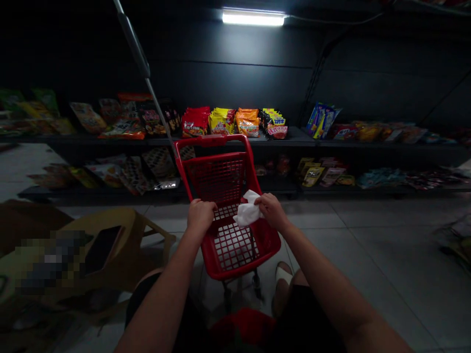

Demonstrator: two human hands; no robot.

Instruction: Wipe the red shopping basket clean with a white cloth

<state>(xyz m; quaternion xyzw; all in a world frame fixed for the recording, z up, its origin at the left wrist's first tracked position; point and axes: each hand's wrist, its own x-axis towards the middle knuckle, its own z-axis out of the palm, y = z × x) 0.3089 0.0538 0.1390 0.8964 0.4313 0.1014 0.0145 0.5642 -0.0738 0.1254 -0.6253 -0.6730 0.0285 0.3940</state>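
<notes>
Directly in front of me stands a small red shopping cart (241, 262) with a grid-patterned basket and wheels underneath. My left hand (200, 215) is closed over the cart's left side rim. In my right hand (270, 208), at the opposite side, the fingers pinch a crumpled white tissue (247, 214) that hangs over the basket. A thin metal pole (158, 103) with a dark sleeve rises from the cart's upper left corner. Through the basket's grid the floor shows.
Behind the cart, dark shelves (298, 136) carry several rows of snack bags (222, 121). To my left is a yellowish stool (138, 230) with a dark phone-like slab (103, 249) on it. Pale floor tiles (353, 255) extend to the right.
</notes>
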